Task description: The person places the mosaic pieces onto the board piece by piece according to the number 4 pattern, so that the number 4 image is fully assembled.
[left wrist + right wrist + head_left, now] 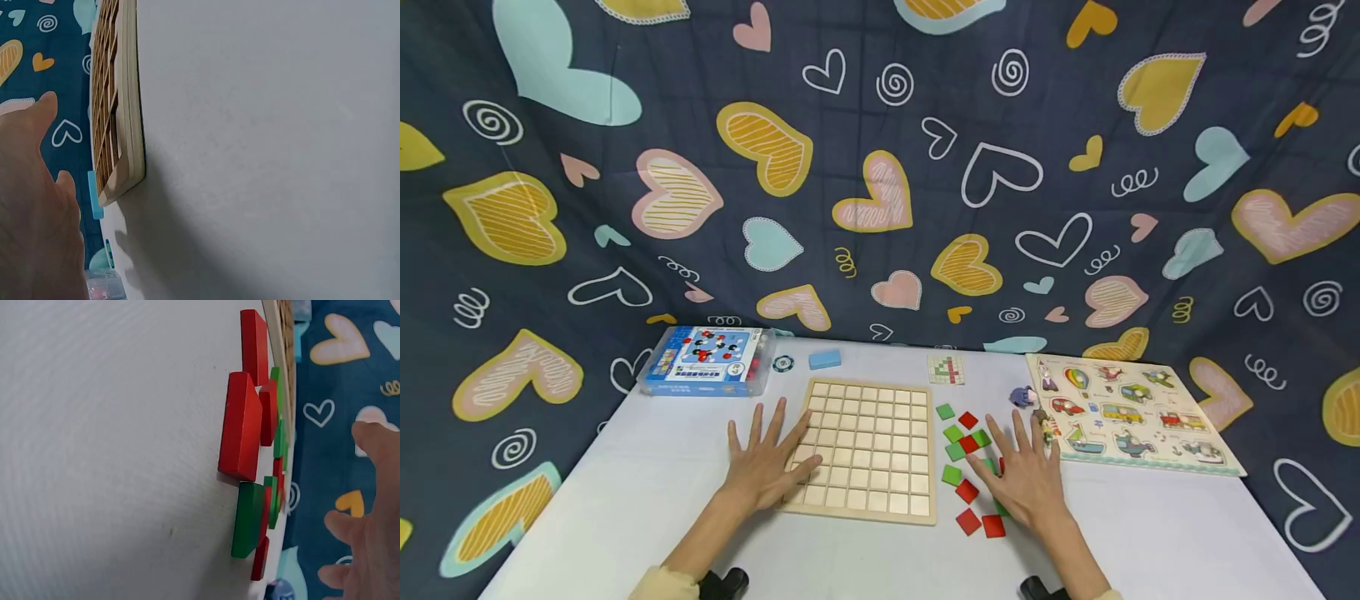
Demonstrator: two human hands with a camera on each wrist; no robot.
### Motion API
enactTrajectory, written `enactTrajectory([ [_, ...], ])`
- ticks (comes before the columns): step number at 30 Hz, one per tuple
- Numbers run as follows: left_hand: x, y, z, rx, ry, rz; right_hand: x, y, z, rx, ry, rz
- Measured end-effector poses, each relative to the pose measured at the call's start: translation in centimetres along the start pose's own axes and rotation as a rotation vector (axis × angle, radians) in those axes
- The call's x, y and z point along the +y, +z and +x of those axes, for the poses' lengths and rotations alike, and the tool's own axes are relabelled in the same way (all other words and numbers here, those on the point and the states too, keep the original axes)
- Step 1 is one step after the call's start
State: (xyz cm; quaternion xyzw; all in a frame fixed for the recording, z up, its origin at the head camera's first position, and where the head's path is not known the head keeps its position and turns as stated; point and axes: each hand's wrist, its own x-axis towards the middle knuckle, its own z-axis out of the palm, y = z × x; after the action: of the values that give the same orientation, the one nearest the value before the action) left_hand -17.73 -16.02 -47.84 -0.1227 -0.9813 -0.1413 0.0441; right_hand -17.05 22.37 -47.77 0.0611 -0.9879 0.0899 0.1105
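Note:
A square wooden grid board (861, 450) with rows of pale cells lies flat in the middle of the table. My left hand (763, 467) spreads its fingers at the board's left edge, with thumb and index finger overlapping it. Red tiles (968, 522) and green tiles (952, 475) are scattered to the right of the board. Over the right side of these tiles is my right hand (1022, 479), fingers spread, hiding a few of them. Neither hand grips anything. In the right wrist view, a thick red tile (240, 428) and a green tile (248, 519) lie flat on the white surface.
A small pattern card (946, 369) lies behind the tiles. At the right are a picture puzzle board (1135, 414) and a small purple figure (1022, 397). A boxed molecule set (707, 360), a round token (783, 363) and a blue block (824, 359) sit at the back left.

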Motion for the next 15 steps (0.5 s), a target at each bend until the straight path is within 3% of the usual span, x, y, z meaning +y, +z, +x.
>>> enactTrajectory([
  [9, -0.3, -0.1, -1.6, 0.002, 0.033, -0.006, -0.1, -0.3, -0.3, -0.005, -0.006, 0.01],
  [15, -0.4, 0.5, -2.8, -0.01, 0.11, -0.023, -0.2, -0.3, -0.2, -0.043, 0.008, 0.047],
])
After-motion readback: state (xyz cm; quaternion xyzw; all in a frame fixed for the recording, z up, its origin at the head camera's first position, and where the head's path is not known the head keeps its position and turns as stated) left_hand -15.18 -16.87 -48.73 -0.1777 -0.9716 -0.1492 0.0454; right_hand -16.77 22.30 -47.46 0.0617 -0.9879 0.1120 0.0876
